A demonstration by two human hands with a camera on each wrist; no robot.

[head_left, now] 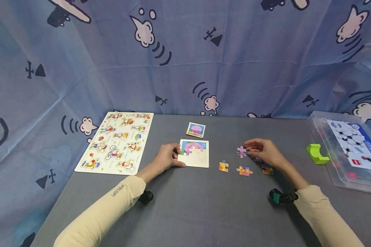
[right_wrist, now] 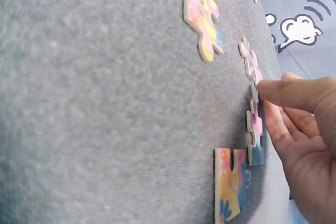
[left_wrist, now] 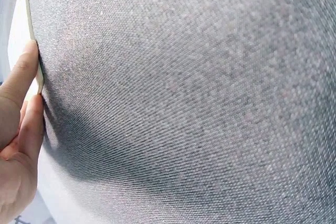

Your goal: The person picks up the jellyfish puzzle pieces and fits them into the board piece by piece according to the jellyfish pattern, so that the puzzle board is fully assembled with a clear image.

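Note:
A square puzzle board (head_left: pixel 199 162) lies on the grey table, with part of a pink animal picture in its upper half and bare wood below. My left hand (head_left: pixel 167 158) holds it at the left edge; the left wrist view shows fingers (left_wrist: pixel 26 69) at the board's rim. Over to the right, my right hand (head_left: pixel 264 151) is low above the jigsaw pieces, fingers loosely bent. A pink piece (head_left: pixel 242 151) lies just left of its fingertips. Another pink piece (right_wrist: pixel 255 124) is partly covered by this hand. Whether the fingertips touch a piece is unclear.
Nearer me lie a yellow piece (head_left: pixel 223 166), a pink-yellow piece (head_left: pixel 244 171) and an orange-purple piece (head_left: pixel 267 169). A small picture card (head_left: pixel 196 130) sits behind the board. A large picture board (head_left: pixel 114 144) is left; a green block (head_left: pixel 317 154) and clear plastic box (head_left: pixel 334 171) are right.

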